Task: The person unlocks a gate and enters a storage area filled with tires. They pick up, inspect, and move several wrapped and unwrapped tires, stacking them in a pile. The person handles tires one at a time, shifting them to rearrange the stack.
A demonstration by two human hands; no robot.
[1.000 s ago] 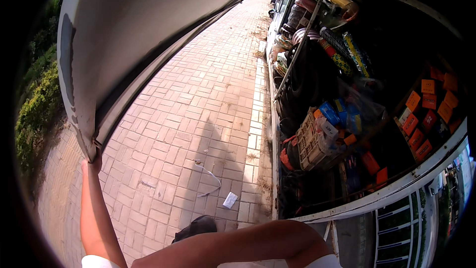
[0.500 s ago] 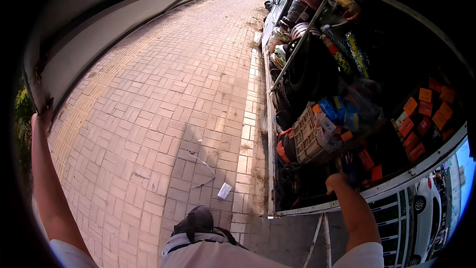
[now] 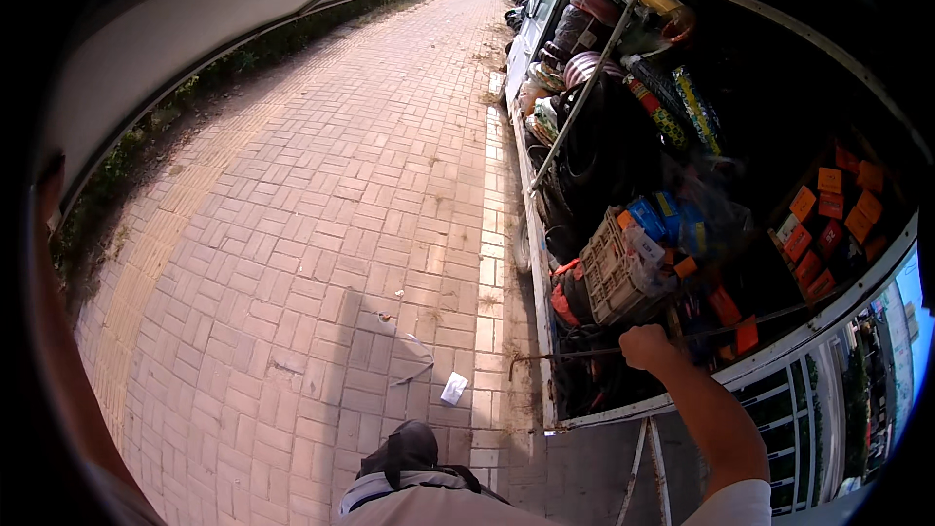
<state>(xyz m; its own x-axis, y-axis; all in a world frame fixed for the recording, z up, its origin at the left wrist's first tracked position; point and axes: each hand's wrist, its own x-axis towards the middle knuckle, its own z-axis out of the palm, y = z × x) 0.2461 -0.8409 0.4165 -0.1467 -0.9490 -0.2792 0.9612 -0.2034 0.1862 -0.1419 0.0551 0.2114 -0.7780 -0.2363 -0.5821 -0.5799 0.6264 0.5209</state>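
My right hand [image 3: 646, 346] is closed round a thin metal rod [image 3: 579, 355] with a bent end. The rod lies roughly level across the near end of the truck bed, its hooked tip sticking out past the left side rail [image 3: 543, 331]. Just beyond the fist stands a beige plastic crate [image 3: 614, 278] with blue packets [image 3: 647, 218] and clear plastic bags at it. At the dark left rim, my left hand [image 3: 49, 185] is raised against the lower edge of a big pale panel [image 3: 166, 63]; its fingers are lost in shadow.
Orange boxes [image 3: 808, 268] sit at the right of the bed. Tyres [image 3: 589, 146] and wrapped goods fill its far part. A slanted metal bar [image 3: 594, 73] crosses the opening. On the brick pavement [image 3: 321, 185] lie a white packet [image 3: 454, 389] and a strip.
The pale panel's lower edge has swung up and outward with my left hand, uncovering the hedge side. My right hand has shifted slightly up and left, and the rod now shows in it.
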